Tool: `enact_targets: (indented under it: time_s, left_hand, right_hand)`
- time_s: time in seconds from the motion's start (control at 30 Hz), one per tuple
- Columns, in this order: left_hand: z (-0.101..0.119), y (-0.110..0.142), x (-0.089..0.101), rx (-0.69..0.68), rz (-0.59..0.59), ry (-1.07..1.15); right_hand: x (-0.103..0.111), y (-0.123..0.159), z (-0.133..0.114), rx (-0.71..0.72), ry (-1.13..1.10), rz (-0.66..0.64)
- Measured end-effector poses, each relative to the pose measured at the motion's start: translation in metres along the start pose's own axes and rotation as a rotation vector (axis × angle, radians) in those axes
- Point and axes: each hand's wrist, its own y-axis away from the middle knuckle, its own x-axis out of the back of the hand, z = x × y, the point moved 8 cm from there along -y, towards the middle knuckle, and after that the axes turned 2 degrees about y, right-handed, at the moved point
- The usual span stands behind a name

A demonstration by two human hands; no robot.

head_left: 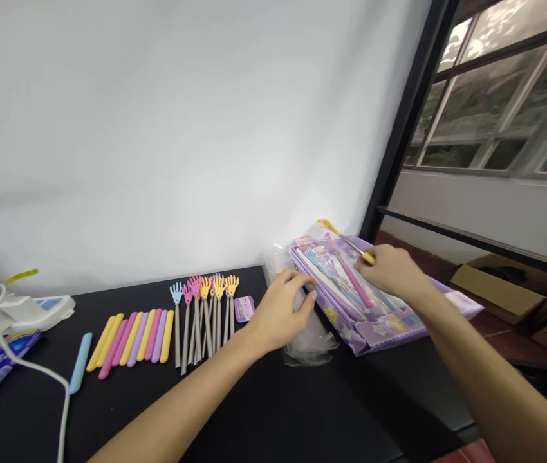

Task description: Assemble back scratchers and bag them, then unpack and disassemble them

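Observation:
My right hand [392, 273] grips a yellow back scratcher [351, 243] by its handle end, above the purple box [389, 334]. Its yellow head points up and left, toward the wall. Inside the box lie back scratchers in clear wrappers, a pink one [353, 280] on top. My left hand [286, 302] hovers near the box's left side, over clear plastic bags [305, 341], its fingers curved but apart and holding nothing. To its left, several grey metal rods with hand-shaped heads [206, 318] rest on the black table, beside a small purple card [244, 309].
Coloured handles [133, 337] in yellow, pink and purple lie in a row, with a blue handle [80, 363] apart. A white power strip [44, 312], its cable and a blue packet [0, 366] are at far left. Cardboard boxes [498, 283] stand on the floor at right.

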Motion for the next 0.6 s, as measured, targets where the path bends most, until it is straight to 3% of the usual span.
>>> enact_targets:
  time_s: [0.1, 0.23, 0.3, 0.37, 0.47, 0.6]
  left_hand:
    - [-0.015, 0.007, 0.017, 0.150, 0.034, 0.188]
    - [-0.044, 0.027, 0.029, 0.519, 0.131, 0.849]
    - [-0.050, 0.039, 0.034, 0.638, 0.144, 1.147]
    - [-0.054, 0.049, 0.045, 0.678, 0.146, 1.295]
    - [-0.071, 0.067, 0.073, 0.698, 0.274, 1.304]
    - [-0.095, 0.088, 0.107, 0.691, 0.525, 1.257]
  right_hand:
    - [0.038, 0.017, -0.039, 0.065, -0.123, 0.106]
    - [0.052, 0.038, -0.109, 0.226, -0.351, 0.014]
    - [0.041, 0.047, -0.148, 0.336, -0.451, -0.076]
    - [0.020, 0.056, -0.184, 0.442, -0.556, -0.192]
    - [-0.015, 0.069, -0.222, 0.544, -0.757, -0.374]
    - [-0.047, 0.085, -0.240, 0.584, -0.931, -0.474]
